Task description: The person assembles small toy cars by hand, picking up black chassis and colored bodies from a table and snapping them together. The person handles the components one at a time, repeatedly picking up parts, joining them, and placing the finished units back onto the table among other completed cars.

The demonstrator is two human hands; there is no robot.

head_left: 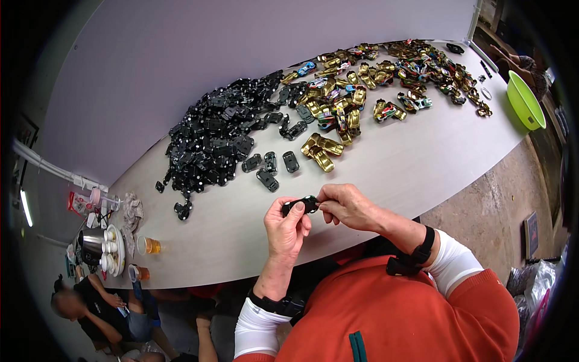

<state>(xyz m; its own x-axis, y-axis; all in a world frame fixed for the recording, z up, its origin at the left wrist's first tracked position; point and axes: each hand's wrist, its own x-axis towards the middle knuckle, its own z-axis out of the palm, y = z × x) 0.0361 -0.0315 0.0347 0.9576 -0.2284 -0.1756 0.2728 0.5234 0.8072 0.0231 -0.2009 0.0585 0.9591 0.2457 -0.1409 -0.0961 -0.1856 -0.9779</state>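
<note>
My left hand (284, 232) grips a black toy car chassis (309, 203) just in from the near edge of the table, thumb on top. At the chassis's right end, the fingers of my right hand (345, 206) are pinched together against it; whether they hold a small part is hidden. Beyond my hands lie several loose black chassis (269, 161) and a few gold toy car bodies (322, 151). Farther left is a big heap of black chassis (208, 142). Gold and multicoloured car bodies (416, 66) spread along the back to the right.
A lime-green basin (525, 101) sits at the table's right end. On the left are a glass of amber drink (149, 245), a second cup (137, 274), a crumpled cloth (131, 212) and a round tray of cups (122, 253). A person (111, 317) sits beyond the lower left edge.
</note>
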